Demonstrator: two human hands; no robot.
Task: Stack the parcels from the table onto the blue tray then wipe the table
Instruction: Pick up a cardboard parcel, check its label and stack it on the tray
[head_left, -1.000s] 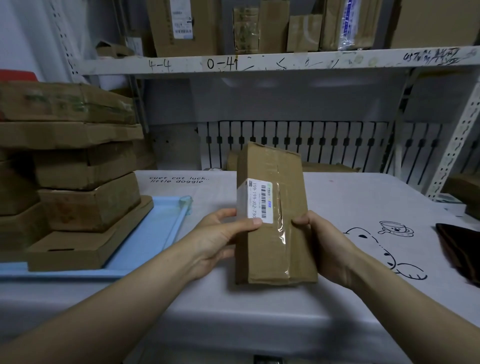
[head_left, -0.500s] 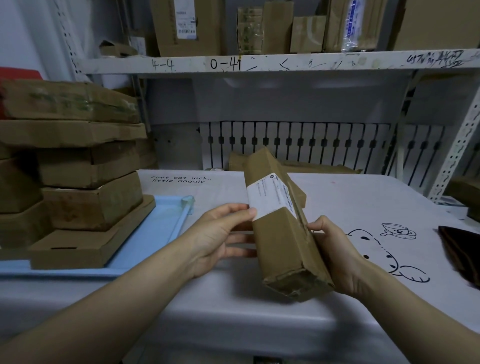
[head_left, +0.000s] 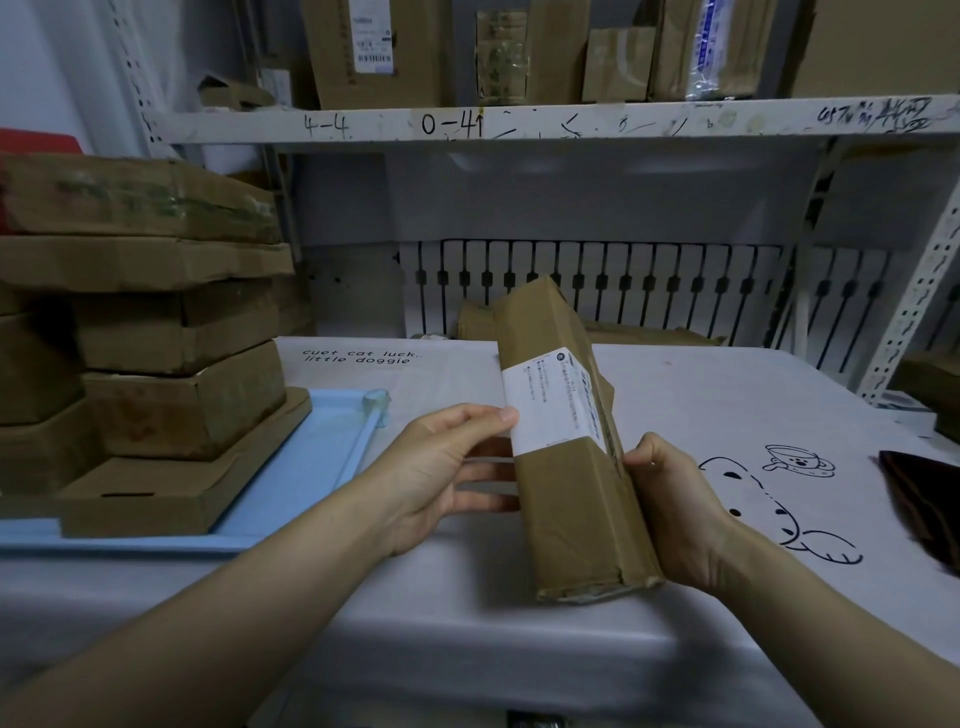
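Note:
I hold a long brown cardboard parcel (head_left: 566, 467) with a white label above the middle of the table (head_left: 727, 415), tilted with its far end up. My left hand (head_left: 447, 467) grips its left side, thumb on the label. My right hand (head_left: 675, 509) grips its right side near the lower end. The blue tray (head_left: 311, 467) lies at the left and carries a stack of several brown parcels (head_left: 182, 395). Another flat parcel (head_left: 649, 335) lies at the table's far edge behind the held one.
A dark cloth (head_left: 924, 499) lies at the table's right edge. A white metal shelf (head_left: 519, 122) with boxes runs overhead at the back, and its upright post (head_left: 914, 306) stands at the right. The tablecloth has cartoon drawings on its right part.
The parcel has turned from standing with its broad face toward me to lying tilted, narrow labelled side up. Both hands shifted with it and keep their hold.

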